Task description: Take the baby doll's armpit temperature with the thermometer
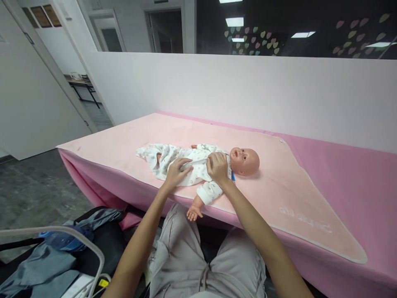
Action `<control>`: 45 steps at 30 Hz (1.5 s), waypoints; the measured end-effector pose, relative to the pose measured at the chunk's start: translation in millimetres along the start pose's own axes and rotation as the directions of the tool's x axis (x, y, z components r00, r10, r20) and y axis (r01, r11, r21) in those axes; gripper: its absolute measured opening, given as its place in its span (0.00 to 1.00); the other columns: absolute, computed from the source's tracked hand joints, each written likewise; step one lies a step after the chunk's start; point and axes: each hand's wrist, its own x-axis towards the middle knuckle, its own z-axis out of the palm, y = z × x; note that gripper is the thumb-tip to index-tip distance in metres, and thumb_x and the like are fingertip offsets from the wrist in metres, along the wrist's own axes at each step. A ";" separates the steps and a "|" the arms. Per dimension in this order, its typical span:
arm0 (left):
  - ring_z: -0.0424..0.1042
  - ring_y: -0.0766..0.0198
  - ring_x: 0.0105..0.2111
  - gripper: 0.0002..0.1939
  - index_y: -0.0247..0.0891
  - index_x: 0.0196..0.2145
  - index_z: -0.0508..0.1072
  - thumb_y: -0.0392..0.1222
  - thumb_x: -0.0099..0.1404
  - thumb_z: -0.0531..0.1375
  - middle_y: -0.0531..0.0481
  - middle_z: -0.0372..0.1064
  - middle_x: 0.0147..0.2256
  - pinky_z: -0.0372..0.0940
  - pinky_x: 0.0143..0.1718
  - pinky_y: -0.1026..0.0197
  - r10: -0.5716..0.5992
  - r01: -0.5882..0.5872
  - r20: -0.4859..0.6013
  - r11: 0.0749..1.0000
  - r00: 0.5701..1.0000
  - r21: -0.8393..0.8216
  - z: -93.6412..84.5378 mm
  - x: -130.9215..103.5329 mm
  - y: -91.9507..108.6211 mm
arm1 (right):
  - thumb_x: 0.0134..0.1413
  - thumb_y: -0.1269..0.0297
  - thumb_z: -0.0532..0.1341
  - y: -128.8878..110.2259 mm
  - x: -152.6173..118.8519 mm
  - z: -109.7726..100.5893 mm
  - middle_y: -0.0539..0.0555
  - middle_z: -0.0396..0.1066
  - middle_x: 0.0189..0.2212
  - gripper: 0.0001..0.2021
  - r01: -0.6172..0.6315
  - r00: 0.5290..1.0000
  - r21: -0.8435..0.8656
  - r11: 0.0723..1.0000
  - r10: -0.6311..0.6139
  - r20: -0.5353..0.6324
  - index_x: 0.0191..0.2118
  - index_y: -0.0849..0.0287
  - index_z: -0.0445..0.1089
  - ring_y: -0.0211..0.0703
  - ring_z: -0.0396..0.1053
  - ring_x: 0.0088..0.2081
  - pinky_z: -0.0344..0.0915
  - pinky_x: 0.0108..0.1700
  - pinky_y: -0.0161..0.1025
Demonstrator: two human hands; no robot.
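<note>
on peach mat (288,186) | doll (198,159) | left hand (176,173): fingers parted | right hand (218,167): curled, hold unclear | wall (248,91) behind, cloth (43,265) left

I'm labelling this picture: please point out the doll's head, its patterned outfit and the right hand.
Doll's head (248,162), head camera: side, near an eye.
Patterned outfit (199,160), head camera: torso part.
Right hand (218,166), head camera: back of the hand.

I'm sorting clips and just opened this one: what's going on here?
A baby doll lies on its back on a pale pink mat. A seated person's left grip rests spread on the doll's patterned white outfit, at its lower body; the right grip is curled over its chest. One doll hand hangs past the mat's near edge.
</note>
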 end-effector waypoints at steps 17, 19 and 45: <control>0.67 0.59 0.38 0.13 0.41 0.40 0.71 0.45 0.67 0.49 0.48 0.71 0.37 0.60 0.42 0.58 0.016 -0.030 0.143 0.995 0.990 0.093 -10.8 16.3 -3.4 | 0.58 0.68 0.51 -21.1 28.0 13.4 0.53 0.69 0.27 0.07 0.258 0.917 0.049 0.965 -0.261 0.303 0.32 0.58 0.66 0.44 0.64 0.36 0.51 0.56 0.47; 0.67 0.59 0.38 0.14 0.42 0.42 0.72 0.45 0.67 0.49 0.48 0.71 0.35 0.60 0.42 0.58 0.044 -0.066 0.181 0.991 0.982 0.114 -12.2 17.9 -4.7 | 0.58 0.67 0.52 -19.2 29.1 12.6 0.52 0.69 0.28 0.08 0.209 0.924 0.077 0.975 -0.222 0.311 0.31 0.58 0.65 0.43 0.64 0.36 0.52 0.56 0.47; 0.64 0.50 0.50 0.29 0.45 0.58 0.59 0.39 0.59 0.58 0.42 0.63 0.51 0.61 0.49 0.46 0.060 0.113 -0.352 0.886 0.934 0.449 -7.2 -83.2 15.2 | 0.60 0.68 0.49 -8.4 31.7 5.1 0.51 0.67 0.27 0.11 0.448 0.837 0.030 0.894 -0.431 0.337 0.29 0.59 0.65 0.41 0.62 0.35 0.48 0.58 0.49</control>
